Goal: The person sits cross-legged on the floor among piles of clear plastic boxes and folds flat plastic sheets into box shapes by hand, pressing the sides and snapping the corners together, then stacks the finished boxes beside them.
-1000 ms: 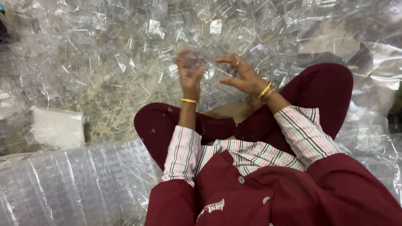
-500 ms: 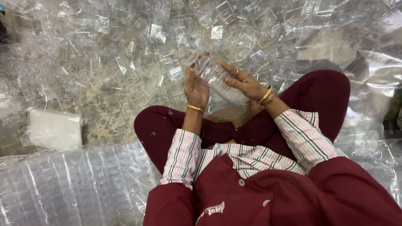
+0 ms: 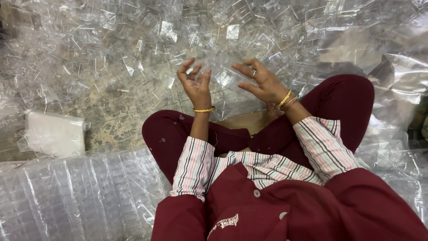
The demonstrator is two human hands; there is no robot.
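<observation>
Heap of clear moulded plastic packaging pieces covers floor ahead. Long transparent plastic bag of stacked clear trays lies lower left, cut off by frame edge. White wrapped rectangular packet rests at left. Small clear plastic piece between raised hands, outline hard to separate from heap. Left hand fingers curled, right hand fingers spread; actual grip indiscernible.

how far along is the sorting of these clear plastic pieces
Looks done: stacked rows of clear trays lie at the lower left. In hand: the left hand and right hand are raised around a clear plastic piece, grip unclear. Left: a big loose heap covers the floor ahead.
</observation>
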